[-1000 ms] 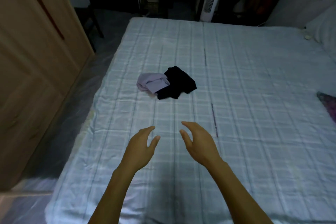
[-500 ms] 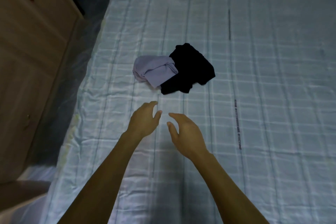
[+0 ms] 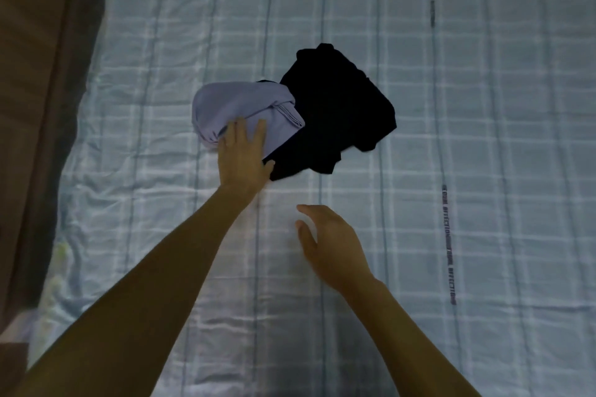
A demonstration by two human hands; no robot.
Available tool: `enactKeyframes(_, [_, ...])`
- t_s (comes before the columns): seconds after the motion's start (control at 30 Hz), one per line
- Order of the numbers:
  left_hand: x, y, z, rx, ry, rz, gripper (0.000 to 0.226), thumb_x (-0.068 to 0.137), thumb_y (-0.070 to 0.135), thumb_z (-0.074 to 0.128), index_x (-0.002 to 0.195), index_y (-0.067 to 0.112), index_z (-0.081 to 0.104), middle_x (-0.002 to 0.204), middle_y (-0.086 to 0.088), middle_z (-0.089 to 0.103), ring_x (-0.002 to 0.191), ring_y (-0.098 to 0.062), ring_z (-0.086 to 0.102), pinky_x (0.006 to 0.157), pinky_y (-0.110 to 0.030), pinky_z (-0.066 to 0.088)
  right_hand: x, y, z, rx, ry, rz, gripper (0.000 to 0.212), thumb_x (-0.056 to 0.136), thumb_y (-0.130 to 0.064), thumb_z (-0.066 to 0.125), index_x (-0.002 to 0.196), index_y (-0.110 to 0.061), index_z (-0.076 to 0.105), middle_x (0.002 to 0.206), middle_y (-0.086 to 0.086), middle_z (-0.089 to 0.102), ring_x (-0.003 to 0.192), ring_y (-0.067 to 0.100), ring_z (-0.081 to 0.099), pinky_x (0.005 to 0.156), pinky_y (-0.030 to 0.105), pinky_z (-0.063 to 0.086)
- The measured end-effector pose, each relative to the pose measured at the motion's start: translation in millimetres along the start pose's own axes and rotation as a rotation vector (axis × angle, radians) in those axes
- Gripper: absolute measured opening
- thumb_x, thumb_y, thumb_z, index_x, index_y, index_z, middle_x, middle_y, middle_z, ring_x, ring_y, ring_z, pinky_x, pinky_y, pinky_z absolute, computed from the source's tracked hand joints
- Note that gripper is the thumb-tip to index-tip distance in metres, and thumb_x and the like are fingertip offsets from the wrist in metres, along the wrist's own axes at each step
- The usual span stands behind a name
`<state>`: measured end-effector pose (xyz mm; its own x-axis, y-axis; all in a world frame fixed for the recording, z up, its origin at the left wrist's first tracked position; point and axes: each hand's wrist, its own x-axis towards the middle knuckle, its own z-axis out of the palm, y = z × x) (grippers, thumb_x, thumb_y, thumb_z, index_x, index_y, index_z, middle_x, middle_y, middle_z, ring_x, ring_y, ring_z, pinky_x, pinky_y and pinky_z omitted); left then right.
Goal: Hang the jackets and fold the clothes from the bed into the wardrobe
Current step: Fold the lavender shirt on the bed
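Checked bed [image 3: 483, 106] filled most of the shot, with a wooden wardrobe [image 3: 32, 74] along the left. Mid-bed sat a crumpled black garment [image 3: 335, 116]. A lilac one [image 3: 238, 106] overlapped its left side, running left-to-right. Left hand [image 3: 242, 158] lay flat-fingered on the lilac's near edge. Right hand [image 3: 329, 242] hovered nearer, relaxed and holding nothing.

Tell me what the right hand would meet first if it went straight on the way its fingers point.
Probably the near edge of the black garment, just beside the left hand touching the lavender garment; depth is unclear.
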<state>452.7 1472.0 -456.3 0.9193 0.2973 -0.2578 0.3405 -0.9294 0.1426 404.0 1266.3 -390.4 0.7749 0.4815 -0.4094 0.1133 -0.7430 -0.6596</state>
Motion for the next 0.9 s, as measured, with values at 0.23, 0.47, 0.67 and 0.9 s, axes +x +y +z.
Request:
enactKeyframes(0.23, [9.8, 2.6, -26.2, -0.181, 0.040, -0.003, 0.020, 0.073, -0.015, 0.057, 0.060, 0.000, 0.059, 0.062, -0.020, 0.060, 0.057, -0.030, 0.058, 0.050, -0.029, 0.030, 7.3, 3.3, -19.3, -0.007, 0.048, -0.005, 0.036, 0.097, -0.029, 0.047, 0.131, -0.017, 0.054, 0.131, 0.000, 0.057, 0.117, 0.014, 0.053, 0.096, 0.013, 0.030])
enactKeyframes(0.47, [-31.7, 11.2, -108.7, -0.579, 0.182, 0.020, 0.026, 0.094, 0.000, 0.044, 0.071, 0.007, 0.052, 0.062, -0.003, 0.047, 0.067, -0.021, 0.045, 0.057, -0.023, 0.021, -28.6, -36.0, -47.9, 0.016, 0.106, -0.096, 0.037, 0.097, -0.028, 0.049, 0.131, -0.015, 0.054, 0.131, 0.003, 0.056, 0.119, 0.017, 0.053, 0.100, 0.022, 0.037])
enactKeyframes(0.67, [-102.9, 36.4, -192.2, -0.607, 0.166, 0.253, 0.023, 0.100, 0.012, 0.041, 0.088, -0.001, 0.057, 0.065, -0.003, 0.050, 0.054, -0.009, 0.040, 0.049, -0.020, 0.024, -79.8, -93.4, -91.4, 0.011, 0.227, -0.208, 0.035, 0.095, -0.020, 0.052, 0.129, -0.012, 0.054, 0.126, 0.009, 0.058, 0.111, 0.023, 0.056, 0.088, 0.027, 0.043])
enactKeyframes(0.9, [-198.8, 81.5, -275.4, -0.707, 0.229, 0.405, 0.022, 0.099, 0.014, 0.041, 0.104, 0.017, 0.063, 0.087, 0.001, 0.064, 0.076, -0.012, 0.057, 0.062, -0.007, 0.037, -143.4, -143.7, -132.3, -0.097, 0.281, -0.232, 0.048, 0.088, -0.035, 0.058, 0.132, -0.020, 0.045, 0.130, 0.004, 0.053, 0.116, 0.023, 0.051, 0.088, 0.038, 0.048])
